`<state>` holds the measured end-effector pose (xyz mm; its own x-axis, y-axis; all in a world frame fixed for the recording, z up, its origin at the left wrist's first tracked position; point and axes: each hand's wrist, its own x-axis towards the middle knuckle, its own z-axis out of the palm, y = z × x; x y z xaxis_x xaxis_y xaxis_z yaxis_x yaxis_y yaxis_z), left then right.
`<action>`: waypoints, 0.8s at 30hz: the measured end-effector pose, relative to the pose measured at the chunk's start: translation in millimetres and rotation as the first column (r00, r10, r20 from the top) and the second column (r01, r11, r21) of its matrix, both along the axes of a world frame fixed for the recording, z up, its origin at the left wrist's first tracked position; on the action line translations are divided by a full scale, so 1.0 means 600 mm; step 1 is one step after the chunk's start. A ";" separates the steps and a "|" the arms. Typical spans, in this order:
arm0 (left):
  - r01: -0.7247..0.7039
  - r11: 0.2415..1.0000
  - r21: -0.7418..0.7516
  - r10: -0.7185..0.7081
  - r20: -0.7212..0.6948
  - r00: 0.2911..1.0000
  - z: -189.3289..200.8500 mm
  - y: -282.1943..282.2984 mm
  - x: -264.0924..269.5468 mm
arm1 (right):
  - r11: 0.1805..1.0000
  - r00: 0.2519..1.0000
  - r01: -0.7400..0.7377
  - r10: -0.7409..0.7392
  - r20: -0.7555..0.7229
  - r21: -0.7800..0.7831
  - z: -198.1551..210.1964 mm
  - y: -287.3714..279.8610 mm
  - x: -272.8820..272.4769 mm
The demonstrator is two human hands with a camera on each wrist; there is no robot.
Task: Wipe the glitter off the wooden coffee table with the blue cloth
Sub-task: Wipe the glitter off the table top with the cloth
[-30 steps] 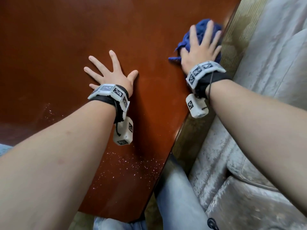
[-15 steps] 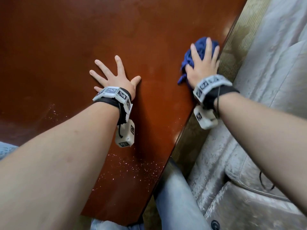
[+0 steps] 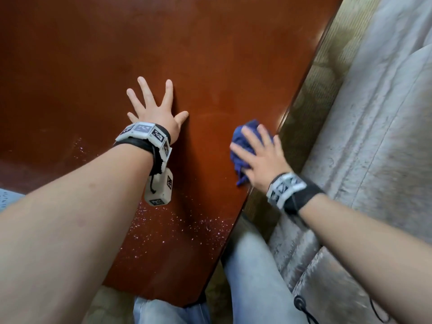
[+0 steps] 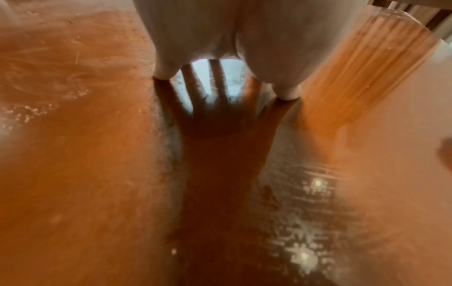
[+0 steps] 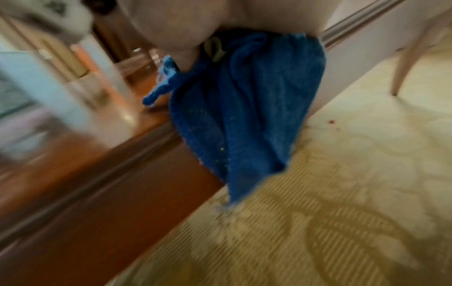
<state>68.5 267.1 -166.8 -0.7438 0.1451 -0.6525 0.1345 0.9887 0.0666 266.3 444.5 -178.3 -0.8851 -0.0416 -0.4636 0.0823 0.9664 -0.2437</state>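
Note:
A glossy red-brown wooden coffee table [image 3: 210,54] fills the head view. My right hand [image 3: 259,155] lies flat with spread fingers on the crumpled blue cloth [image 3: 243,146], pressing it against the table's right edge. In the right wrist view the blue cloth [image 5: 244,116] hangs over that edge, flecked with glitter. My left hand [image 3: 154,108] rests flat on the wood, fingers splayed, holding nothing. White glitter [image 3: 187,228] speckles the near part of the table below my left wrist. A fainter patch of glitter [image 3: 79,148] lies to the left. The left wrist view shows the polished table [image 4: 85,154] with bright glitter [image 4: 305,255] specks.
A grey velvet sofa [image 3: 374,160] runs along the right side, with a strip of patterned beige carpet [image 3: 311,90] between it and the table. My legs in light jeans [image 3: 254,277] sit at the table's near corner.
My right hand has dragged the blue cloth along the table's right edge toward me, and the cloth now hangs partly over the edge. The left hand has stayed flat on the wood.

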 end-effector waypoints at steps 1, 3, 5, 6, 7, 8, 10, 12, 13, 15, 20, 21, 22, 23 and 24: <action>0.017 1.000 0.007 -0.017 -0.006 1.000 -0.001 -0.005 0.005 | 0.995 0.994 0.103 -0.103 -0.031 0.006 -0.002 0.014 -0.021; 0.045 0.999 0.019 -0.045 -0.016 0.999 -0.004 -0.013 0.013 | 0.954 0.954 0.298 -0.297 -0.046 0.025 -0.003 0.022 -0.080; 0.081 0.996 0.027 -0.080 -0.027 0.996 -0.008 -0.024 0.023 | 0.912 0.913 0.406 -0.402 -0.073 0.055 -0.007 -0.007 -0.119; 0.099 0.995 0.029 -0.098 -0.031 0.995 -0.009 -0.031 0.029 | 0.905 0.905 0.422 -0.417 -0.087 0.049 -0.009 -0.032 -0.126; 0.112 0.993 0.032 -0.111 -0.038 0.993 -0.010 -0.036 0.034 | 0.914 0.912 0.404 -0.399 -0.092 0.032 -0.011 -0.059 -0.124; 0.122 0.992 0.035 -0.121 -0.048 0.992 -0.011 -0.039 0.037 | 0.938 0.934 0.347 -0.344 -0.096 0.009 -0.014 -0.089 -0.111; 0.134 0.990 0.039 -0.131 -0.064 0.989 -0.013 -0.042 0.040 | 0.982 0.976 0.185 -0.188 -0.112 -0.037 -0.014 -0.148 -0.059; 0.143 0.989 0.031 -0.140 -0.076 0.987 -0.014 -0.040 0.040 | 0.994 0.991 0.079 -0.086 -0.104 -0.069 -0.012 -0.181 0.004; 0.148 0.989 0.024 -0.146 -0.079 0.986 -0.014 -0.041 0.043 | 0.995 0.994 0.053 -0.060 -0.086 -0.082 -0.010 -0.181 0.033; 0.171 0.985 0.020 -0.169 -0.080 0.982 -0.015 -0.046 0.057 | 0.996 0.997 0.054 -0.058 -0.057 -0.065 -0.010 -0.154 0.068; 0.207 0.978 0.023 -0.205 -0.065 0.977 -0.014 -0.062 0.105 | 0.905 0.902 0.426 -0.424 -0.082 0.000 -0.011 -0.051 0.003; 0.212 0.977 0.026 -0.210 -0.062 0.976 -0.014 -0.063 0.109 | 0.875 0.873 0.483 -0.481 -0.078 0.008 -0.010 -0.050 -0.019; 0.213 0.977 0.032 -0.210 -0.061 0.976 -0.013 -0.063 0.109 | 0.848 0.845 0.530 -0.528 -0.080 0.012 -0.011 -0.054 -0.037; 0.214 0.976 0.038 -0.212 -0.058 0.976 -0.013 -0.063 0.109 | 0.828 0.826 0.560 -0.557 -0.087 0.015 -0.011 -0.065 -0.046; 0.220 0.975 0.042 -0.218 -0.057 0.974 -0.014 -0.065 0.108 | 0.822 0.819 0.569 -0.564 -0.100 0.019 -0.012 -0.080 -0.045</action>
<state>133.5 227.8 -175.0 -0.7228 0.3382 -0.6027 0.3519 0.9307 0.1003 239.1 396.3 -185.4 -0.7820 0.4992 -0.3731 0.5996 0.7659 -0.2321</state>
